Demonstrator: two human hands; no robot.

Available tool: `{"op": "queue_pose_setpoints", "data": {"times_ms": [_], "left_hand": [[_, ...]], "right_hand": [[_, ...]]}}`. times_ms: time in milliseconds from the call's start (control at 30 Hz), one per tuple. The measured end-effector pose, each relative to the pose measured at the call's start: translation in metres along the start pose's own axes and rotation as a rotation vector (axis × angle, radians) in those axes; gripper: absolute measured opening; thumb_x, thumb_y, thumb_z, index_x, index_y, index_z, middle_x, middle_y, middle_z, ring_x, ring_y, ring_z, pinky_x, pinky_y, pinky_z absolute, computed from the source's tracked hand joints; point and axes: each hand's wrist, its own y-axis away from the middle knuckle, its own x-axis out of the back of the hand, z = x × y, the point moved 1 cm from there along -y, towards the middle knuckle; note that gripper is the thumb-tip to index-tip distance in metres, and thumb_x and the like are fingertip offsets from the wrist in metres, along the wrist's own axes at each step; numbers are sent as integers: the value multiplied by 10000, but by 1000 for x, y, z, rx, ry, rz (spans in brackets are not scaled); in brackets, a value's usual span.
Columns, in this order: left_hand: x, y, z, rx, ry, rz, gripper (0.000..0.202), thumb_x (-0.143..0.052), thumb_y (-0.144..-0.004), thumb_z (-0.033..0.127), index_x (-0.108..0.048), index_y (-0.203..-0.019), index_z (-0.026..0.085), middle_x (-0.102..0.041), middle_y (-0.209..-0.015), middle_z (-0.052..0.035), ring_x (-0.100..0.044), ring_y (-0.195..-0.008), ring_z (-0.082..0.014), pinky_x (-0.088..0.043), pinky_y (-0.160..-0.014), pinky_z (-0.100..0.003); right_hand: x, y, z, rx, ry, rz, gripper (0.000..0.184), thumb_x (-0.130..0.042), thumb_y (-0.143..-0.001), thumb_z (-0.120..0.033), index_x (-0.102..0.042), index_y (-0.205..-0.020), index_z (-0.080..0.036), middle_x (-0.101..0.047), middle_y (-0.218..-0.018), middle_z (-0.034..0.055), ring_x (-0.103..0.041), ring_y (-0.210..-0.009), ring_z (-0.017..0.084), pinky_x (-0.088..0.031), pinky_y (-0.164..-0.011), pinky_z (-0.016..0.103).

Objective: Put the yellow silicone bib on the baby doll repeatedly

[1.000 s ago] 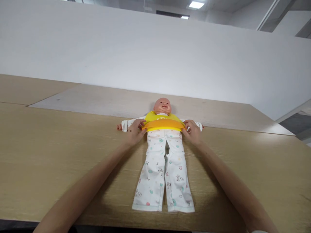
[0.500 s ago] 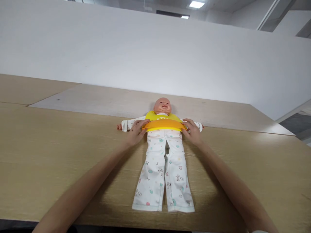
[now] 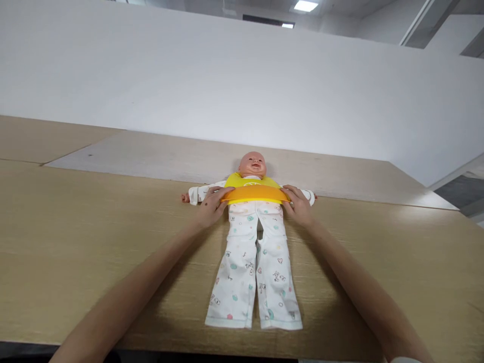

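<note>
The doll's wrists hide behind both hands; the forearms run off the lower frame edge.

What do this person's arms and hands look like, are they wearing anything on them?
Both arms are bare from the bottom edge of the picture to the hands: no sleeves, gloves, watch or bracelets show. The left hand and the right hand are bare too, with no rings that can be made out. The left hand seems to have dark marks on its back; they are too small to tell what they are.
</note>
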Motion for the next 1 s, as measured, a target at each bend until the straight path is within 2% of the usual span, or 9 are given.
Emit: {"op": "queue_pose_setpoints", "data": {"times_ms": [267, 633, 833, 1000], "left_hand": [[0, 0, 2, 17, 5, 26, 422, -464, -909, 239, -583, -1309, 177, -642, -1277, -105, -510, -1207, -257, -431, -1079, -444], [-3, 3, 0, -34, 9, 121, 436, -458, -893, 142, -612, -1296, 195, -654, -1216, -86, -522, -1195, -243, -447, -1059, -405], [-6, 3, -3, -100, 47, 160, 377, -461, -918, 172, -648, -1244, 214, -680, -1180, -89, -530, -1166, -242, -463, -1030, -426], [-8, 3, -2, -127, 97, 165, 346, -452, -920, 170, -689, -1163, 232, -714, -1125, -78, -535, -1148, -238, -460, -1032, -450]], "right_hand": [[-1, 2, 0, 3, -18, -31, 446, -436, -930, -261, -541, -1359, -195, -509, -1397, 75, -499, -1284, 239, -436, -1125, 452], [0, -2, 2, 32, -129, 14, 406, -457, -915, -276, -584, -1292, -191, -511, -1409, 91, -507, -1297, 236, -459, -1105, 445], [2, -5, 5, 71, -205, 57, 376, -458, -911, -266, -619, -1240, -178, -533, -1378, 117, -538, -1271, 226, -485, -1074, 421], [-1, -5, 7, 86, -333, 75, 334, -455, -906, -227, -653, -1174, -215, -540, -1373, 106, -550, -1270, 208, -477, -1075, 424]]}}
